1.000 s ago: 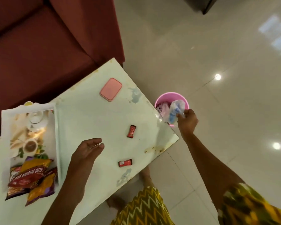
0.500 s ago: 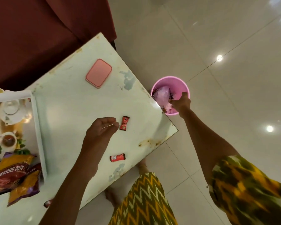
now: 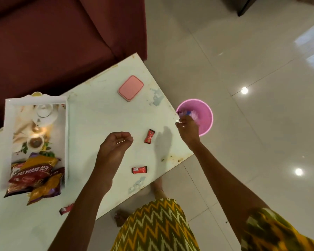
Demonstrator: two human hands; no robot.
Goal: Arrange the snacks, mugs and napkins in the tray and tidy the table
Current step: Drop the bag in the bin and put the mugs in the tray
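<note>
A white tray (image 3: pixel 67 134) stands on the left of the pale table (image 3: pixel 98 115), with several snack packets (image 3: pixel 36 176) piled at its near end. Three small red sweets lie loose on the table: one (image 3: pixel 149 136) right of my left hand, one (image 3: pixel 139 169) near the front edge, and one (image 3: pixel 66 208) by my left forearm. My left hand (image 3: pixel 116 147) hovers over the table's middle, fingers loosely curled and holding nothing. My right hand (image 3: pixel 188 131) hangs empty over the table's right corner, at the rim of a pink bin (image 3: pixel 206 115) with crumpled wrappers (image 3: pixel 192 113) inside.
A pink flat box (image 3: pixel 130 88) lies near the table's far edge. A maroon sofa (image 3: pixel 53 42) runs behind the table. The bin stands on the glossy tiled floor (image 3: pixel 243 51) just off the right corner. My feet (image 3: pixel 158 185) are at the table's front edge.
My right hand let the crumpled wrapper go into the bin and drew back to its rim. My left hand moved right over the table and curled its fingers.
</note>
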